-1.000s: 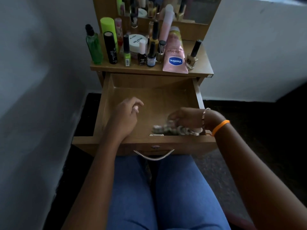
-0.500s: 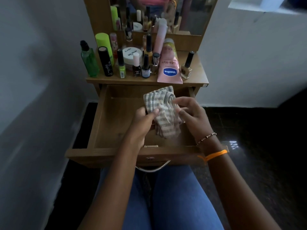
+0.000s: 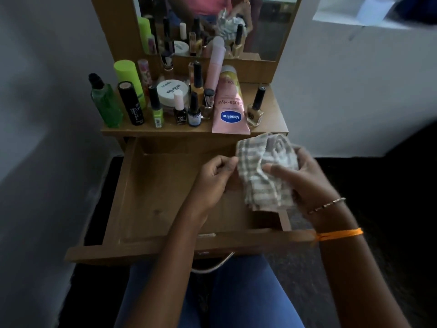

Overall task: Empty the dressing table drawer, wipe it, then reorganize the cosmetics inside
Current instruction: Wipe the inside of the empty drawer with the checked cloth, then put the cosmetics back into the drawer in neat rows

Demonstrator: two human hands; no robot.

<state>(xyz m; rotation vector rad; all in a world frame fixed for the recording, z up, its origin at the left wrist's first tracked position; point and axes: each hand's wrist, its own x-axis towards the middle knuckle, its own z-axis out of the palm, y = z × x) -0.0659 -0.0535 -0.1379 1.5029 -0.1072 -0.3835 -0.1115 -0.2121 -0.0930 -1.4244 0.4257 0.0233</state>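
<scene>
The wooden drawer [image 3: 151, 200] stands pulled out over my lap with nothing lying on its visible bottom. Above its right side my right hand [image 3: 305, 178] grips a bunched checked cloth [image 3: 264, 176], thumb pressed on the fabric. My left hand [image 3: 212, 178] is just left of the cloth, fingers curled, pinching its edge. On the table top stand several cosmetics: a green bottle [image 3: 105, 102], a black tube [image 3: 131, 102], a white nail polish remover jar [image 3: 172, 91], a pink Vaseline tube [image 3: 229, 107] and small nail polish bottles [image 3: 194, 107].
A mirror [image 3: 212, 22] rises behind the table top and reflects the bottles. A grey wall [image 3: 42, 138] runs close along the left, a white wall [image 3: 354, 91] at the right. Dark floor [image 3: 390, 197] lies right of the drawer. The drawer handle [image 3: 212, 266] hangs over my knees.
The cloth has been lifted from the drawer's front right corner and now sits higher and further right in my right hand. My left hand has come from the drawer's middle to the cloth's edge.
</scene>
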